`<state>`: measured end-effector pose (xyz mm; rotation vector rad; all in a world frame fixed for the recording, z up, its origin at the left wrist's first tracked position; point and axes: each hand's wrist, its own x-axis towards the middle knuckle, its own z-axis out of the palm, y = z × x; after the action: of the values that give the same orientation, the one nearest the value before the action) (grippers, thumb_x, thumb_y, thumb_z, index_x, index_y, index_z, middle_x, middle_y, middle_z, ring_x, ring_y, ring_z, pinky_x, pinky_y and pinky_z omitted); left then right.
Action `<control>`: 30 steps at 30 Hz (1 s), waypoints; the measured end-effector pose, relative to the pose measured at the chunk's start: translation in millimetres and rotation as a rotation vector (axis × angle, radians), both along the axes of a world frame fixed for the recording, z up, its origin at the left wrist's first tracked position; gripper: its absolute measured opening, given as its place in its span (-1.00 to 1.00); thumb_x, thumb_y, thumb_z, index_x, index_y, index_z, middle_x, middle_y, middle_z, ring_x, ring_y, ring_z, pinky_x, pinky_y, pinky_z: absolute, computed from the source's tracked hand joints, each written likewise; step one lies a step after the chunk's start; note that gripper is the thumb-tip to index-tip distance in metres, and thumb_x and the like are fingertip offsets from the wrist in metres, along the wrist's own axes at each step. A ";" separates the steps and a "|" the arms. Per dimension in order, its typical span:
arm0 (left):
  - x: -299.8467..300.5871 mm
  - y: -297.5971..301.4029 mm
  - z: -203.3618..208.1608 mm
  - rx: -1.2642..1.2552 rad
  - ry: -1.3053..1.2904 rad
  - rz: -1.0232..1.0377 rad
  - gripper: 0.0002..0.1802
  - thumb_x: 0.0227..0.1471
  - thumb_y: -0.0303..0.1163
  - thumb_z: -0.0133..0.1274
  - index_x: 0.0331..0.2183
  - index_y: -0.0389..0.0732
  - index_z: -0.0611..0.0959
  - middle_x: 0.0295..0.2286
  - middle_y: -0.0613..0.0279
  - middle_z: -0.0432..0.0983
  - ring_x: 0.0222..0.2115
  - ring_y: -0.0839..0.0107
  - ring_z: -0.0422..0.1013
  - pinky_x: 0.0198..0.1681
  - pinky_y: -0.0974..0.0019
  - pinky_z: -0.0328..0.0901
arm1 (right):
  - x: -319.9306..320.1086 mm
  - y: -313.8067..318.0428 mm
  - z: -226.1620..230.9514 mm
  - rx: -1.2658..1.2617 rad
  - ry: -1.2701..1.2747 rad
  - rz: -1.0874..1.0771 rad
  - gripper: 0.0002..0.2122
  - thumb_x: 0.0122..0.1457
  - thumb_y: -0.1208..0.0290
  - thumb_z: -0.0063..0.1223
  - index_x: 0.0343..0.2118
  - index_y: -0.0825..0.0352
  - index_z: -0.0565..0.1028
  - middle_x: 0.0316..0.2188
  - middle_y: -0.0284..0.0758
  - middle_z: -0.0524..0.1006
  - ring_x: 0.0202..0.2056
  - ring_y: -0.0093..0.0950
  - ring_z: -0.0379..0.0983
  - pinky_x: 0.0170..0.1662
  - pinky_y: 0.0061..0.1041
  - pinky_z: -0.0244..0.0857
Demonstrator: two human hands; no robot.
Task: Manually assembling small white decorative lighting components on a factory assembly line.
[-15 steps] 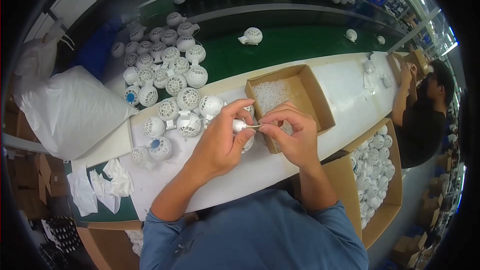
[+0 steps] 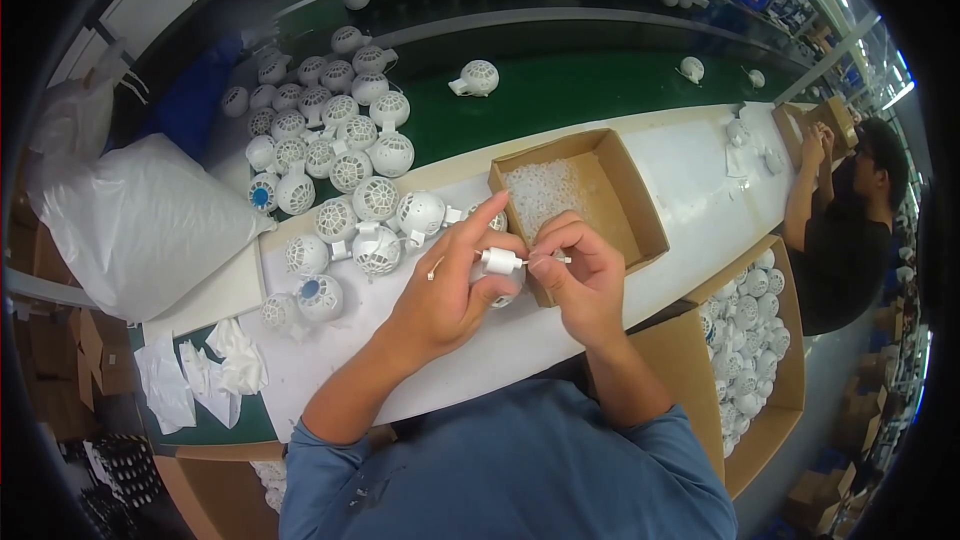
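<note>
My left hand (image 2: 445,290) is closed around a short white cylindrical piece (image 2: 502,260), held between thumb and fingers above the worktable. A thin white wire runs from it to my right hand (image 2: 585,275), whose thumb and forefinger pinch the wire; a small white tip (image 2: 562,259) pokes out past them. More thin wire shows at the left hand's knuckles (image 2: 433,268). Just behind the cylinder is a white ball-shaped housing, partly hidden by my fingers; whether the two are joined I cannot tell. Several similar slotted white ball housings (image 2: 377,249) lie left of my hands.
An open cardboard box (image 2: 640,210) with small clear pieces (image 2: 545,188) stands just beyond my right hand. White balls ride the green conveyor (image 2: 580,85) and fill a carton (image 2: 745,340) at right. A plastic bag (image 2: 150,220) sits left. A co-worker (image 2: 850,230) works at far right.
My right hand has turned slightly, and the wire's tip now sticks out beyond its fingers. The white cylinder shows more fully. On the conveyor, the separate white balls have moved left.
</note>
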<state>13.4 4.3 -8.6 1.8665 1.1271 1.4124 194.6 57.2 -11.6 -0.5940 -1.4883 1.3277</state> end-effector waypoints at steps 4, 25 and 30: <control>2.7 -0.9 3.4 -0.021 0.120 0.056 -0.25 0.36 0.08 -0.20 0.30 -0.31 0.24 -0.23 0.07 0.60 -0.19 0.21 0.53 -0.04 0.23 0.37 | -12.1 -14.9 -5.4 -0.084 0.083 -0.058 -0.93 0.13 0.62 0.27 -0.34 0.38 0.58 -0.35 -0.33 0.53 -0.27 -0.52 0.37 -0.12 -0.55 0.25; 21.6 -27.6 30.9 -0.426 0.094 0.175 -0.59 0.33 -0.29 -0.05 0.15 -0.16 0.52 -0.37 -0.11 0.63 -0.39 0.11 0.58 -0.30 0.19 0.41 | 16.9 6.4 22.3 0.911 -0.433 -0.138 -0.78 -0.18 0.61 0.37 -0.39 0.28 0.63 -0.45 -0.35 0.59 -0.31 -0.32 0.53 -0.23 -0.34 0.34; -12.6 -80.6 46.0 -0.514 0.253 0.321 -0.56 0.40 -0.25 -0.23 0.17 -0.18 0.51 -0.40 0.25 0.63 -0.43 0.52 0.45 -0.34 0.33 0.34 | 6.5 5.9 23.2 0.736 -0.422 0.069 -0.79 -0.07 0.63 0.30 -0.31 0.35 0.62 -0.43 -0.29 0.60 -0.31 -0.26 0.54 -0.21 -0.33 0.36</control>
<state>0.8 -76.4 37.4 1.5613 1.7842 0.9218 201.0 63.1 11.6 -0.3426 -2.1974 0.6255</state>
